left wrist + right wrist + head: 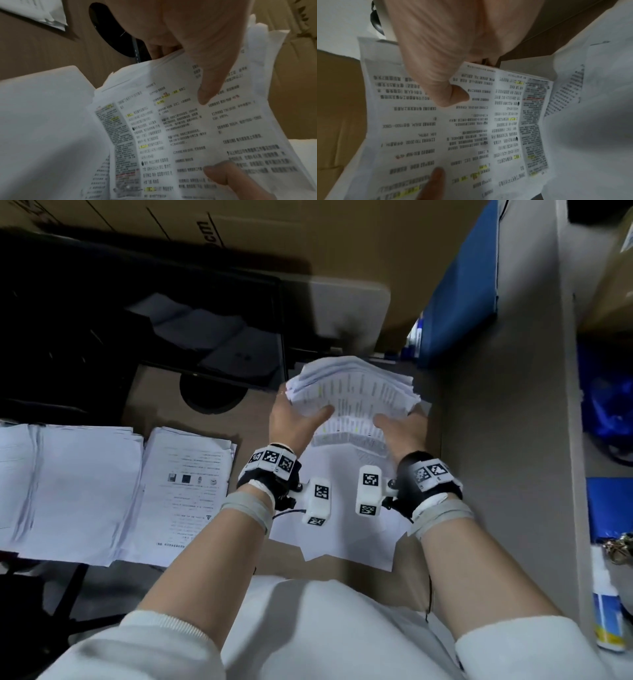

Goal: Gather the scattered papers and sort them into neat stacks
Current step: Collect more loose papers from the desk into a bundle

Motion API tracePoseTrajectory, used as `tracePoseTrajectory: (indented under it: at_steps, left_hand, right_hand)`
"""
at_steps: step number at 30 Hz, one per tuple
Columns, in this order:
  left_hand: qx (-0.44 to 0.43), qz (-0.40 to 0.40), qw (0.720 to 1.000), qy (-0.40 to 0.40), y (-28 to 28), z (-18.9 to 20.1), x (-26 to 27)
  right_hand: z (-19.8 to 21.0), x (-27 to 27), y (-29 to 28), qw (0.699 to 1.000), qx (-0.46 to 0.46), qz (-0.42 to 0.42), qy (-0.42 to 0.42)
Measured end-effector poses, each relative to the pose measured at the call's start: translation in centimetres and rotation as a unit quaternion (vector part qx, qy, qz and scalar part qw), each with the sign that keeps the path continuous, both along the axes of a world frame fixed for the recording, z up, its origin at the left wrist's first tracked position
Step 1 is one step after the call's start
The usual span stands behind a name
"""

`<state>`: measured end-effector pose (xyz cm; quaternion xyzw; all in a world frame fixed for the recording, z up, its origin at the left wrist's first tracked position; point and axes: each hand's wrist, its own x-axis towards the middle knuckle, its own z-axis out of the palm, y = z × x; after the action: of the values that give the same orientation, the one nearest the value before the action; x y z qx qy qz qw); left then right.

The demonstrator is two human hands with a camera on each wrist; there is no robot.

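A thick bundle of printed papers (356, 392) with yellow highlights is held above the desk between both hands. My left hand (296, 419) grips its left edge, thumb on top and fingers underneath. My right hand (400, 428) grips the right edge the same way. In the left wrist view the thumb presses the top sheet of the bundle (180, 128); in the right wrist view the other thumb presses the same printed bundle (453, 128). Loose white sheets (335, 529) lie below the wrists. Two paper stacks sit at the left: a blank-topped stack (68, 491) and a printed stack (188, 491).
A brown desk (253, 412) has a round cable hole (212, 395). A dark tray holding papers (205, 337) stands at the back left, cardboard boxes (239, 234) behind. A grey partition (513, 422) and blue folders (459, 292) close off the right side.
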<state>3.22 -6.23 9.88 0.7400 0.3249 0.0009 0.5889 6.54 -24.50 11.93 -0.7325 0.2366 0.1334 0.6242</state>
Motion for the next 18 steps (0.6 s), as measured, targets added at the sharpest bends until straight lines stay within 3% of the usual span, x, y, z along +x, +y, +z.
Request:
tracePoseTrajectory:
  at_steps: [3, 9, 14, 18]
  left_hand:
    - [-0.028, -0.002, 0.999, -0.014, 0.4, -0.5, 0.4]
    - [-0.100, 0.019, 0.993, 0.064, 0.2, -1.8, -0.8]
    - [-0.124, 0.032, 0.991, -0.038, -0.4, 2.1, 0.1]
    - [-0.090, 0.073, 0.990, -0.076, -0.2, 3.3, -0.7]
  right_hand:
    - [0.0, 0.5, 0.1, 0.999, -0.019, -0.019, 0.020]
    - [-1.4, -0.5, -0.1, 0.996, -0.048, 0.011, 0.075]
    - [0.3, -0.1, 0.3, 0.992, 0.040, -0.117, 0.027]
    - [0.7, -0.2, 0.1, 0.996, 0.037, -0.075, -0.007]
